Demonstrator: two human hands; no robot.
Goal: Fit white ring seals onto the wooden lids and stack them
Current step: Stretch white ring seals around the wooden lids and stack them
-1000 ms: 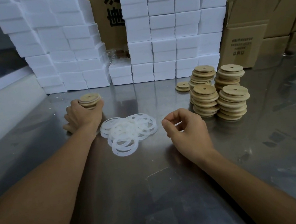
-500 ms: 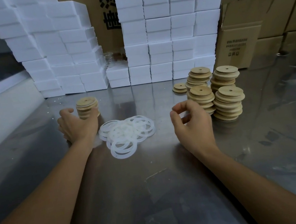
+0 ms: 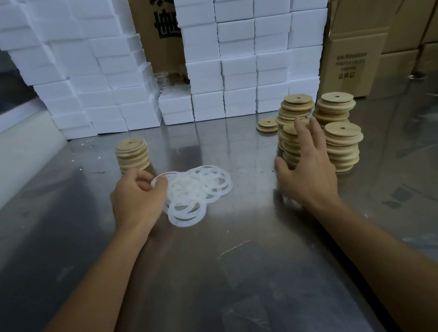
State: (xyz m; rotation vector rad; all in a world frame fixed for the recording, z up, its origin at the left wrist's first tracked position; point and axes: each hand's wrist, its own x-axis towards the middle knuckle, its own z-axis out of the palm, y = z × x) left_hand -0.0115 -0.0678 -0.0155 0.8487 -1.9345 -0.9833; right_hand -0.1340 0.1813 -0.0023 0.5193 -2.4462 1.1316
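A loose pile of white ring seals (image 3: 197,191) lies in the middle of the steel table (image 3: 226,276). My left hand (image 3: 136,201) pinches one ring at the pile's left edge. Behind it stands a short stack of wooden lids with seals fitted (image 3: 132,155). Several stacks of bare wooden lids (image 3: 341,144) stand at the right. My right hand (image 3: 307,171) reaches over the nearest of them with fingers spread, touching its top lids. A couple of lids (image 3: 267,125) lie flat behind those stacks.
A wall of white foam boxes (image 3: 239,51) lines the back of the table. Brown cartons (image 3: 360,63) stand at the back right. A pale ledge (image 3: 2,155) runs along the left side.
My left hand left the fitted stack and came right to the ring pile, pinching a ring. My right hand opened and moved right and forward onto the nearest lid stack.
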